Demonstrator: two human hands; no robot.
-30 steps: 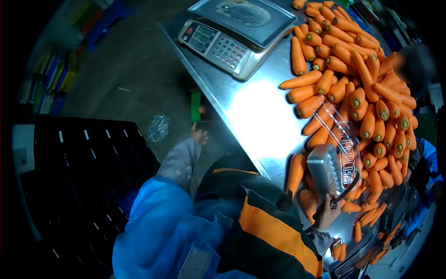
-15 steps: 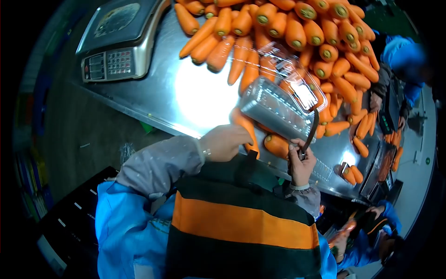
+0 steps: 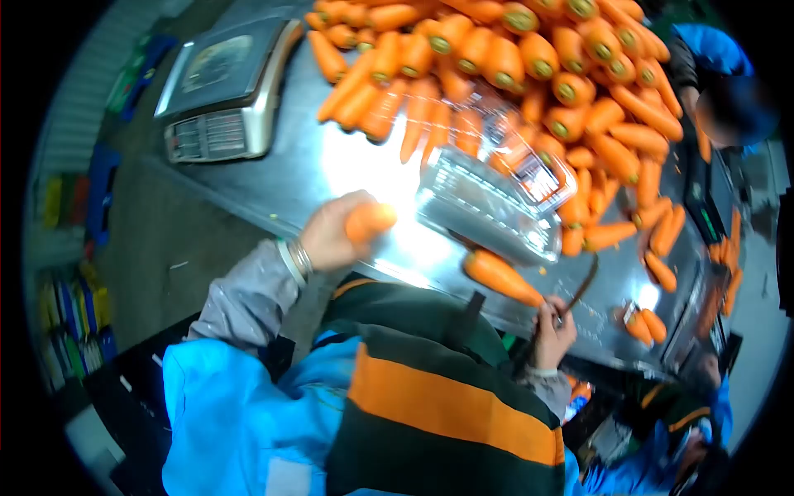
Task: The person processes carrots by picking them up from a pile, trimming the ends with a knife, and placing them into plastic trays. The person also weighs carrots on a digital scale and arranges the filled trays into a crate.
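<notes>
My left hand (image 3: 335,231), raised at the table's front edge, is wrapped round a carrot (image 3: 370,221), whose blunt end points right. My right hand (image 3: 552,332) is closed round the end of a thin dark tool (image 3: 581,285), perhaps a knife, that points up and right. Just above that hand, a large carrot (image 3: 503,279) lies on the table with its narrow end near my fingers. Behind it sits a clear plastic tray (image 3: 488,207), its labelled lid (image 3: 542,178) open against the carrot pile (image 3: 529,66).
A weighing scale (image 3: 217,91) stands at the upper left of the metal table (image 3: 289,174). Small carrot pieces (image 3: 645,326) lie at the right. One co-worker (image 3: 713,58) is at the upper right, another (image 3: 678,422) at the lower right.
My left hand has moved left and up, lifting its carrot off the table. The large carrot beside my right hand shows more fully. The view has shifted slightly.
</notes>
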